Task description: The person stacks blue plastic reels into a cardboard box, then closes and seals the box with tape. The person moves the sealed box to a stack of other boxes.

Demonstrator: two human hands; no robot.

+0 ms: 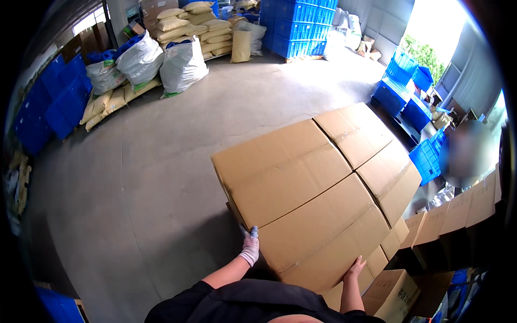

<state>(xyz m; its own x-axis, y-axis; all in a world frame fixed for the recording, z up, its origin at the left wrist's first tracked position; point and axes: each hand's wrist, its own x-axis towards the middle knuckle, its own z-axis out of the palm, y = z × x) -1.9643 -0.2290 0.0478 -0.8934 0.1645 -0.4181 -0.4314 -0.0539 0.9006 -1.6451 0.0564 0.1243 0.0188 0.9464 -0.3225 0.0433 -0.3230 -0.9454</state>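
Several brown taped cardboard boxes stand side by side in front of me, forming one broad top layer. The nearest cardboard box is between my two hands. My left hand, in a pale glove with bluish fingertips, grips its left side near the corner it shares with the far-left cardboard box. On its near right side, my right hand holds the edge, with the fingers up along the cardboard; no glove shows on it. Part of each hand's grip is hidden against the box.
Lower cardboard boxes show under the right side, with a printed carton close to my right arm. Blue crates and a blurred person are at right. White sacks, stacked tan bags and tall blue crates stand farther back.
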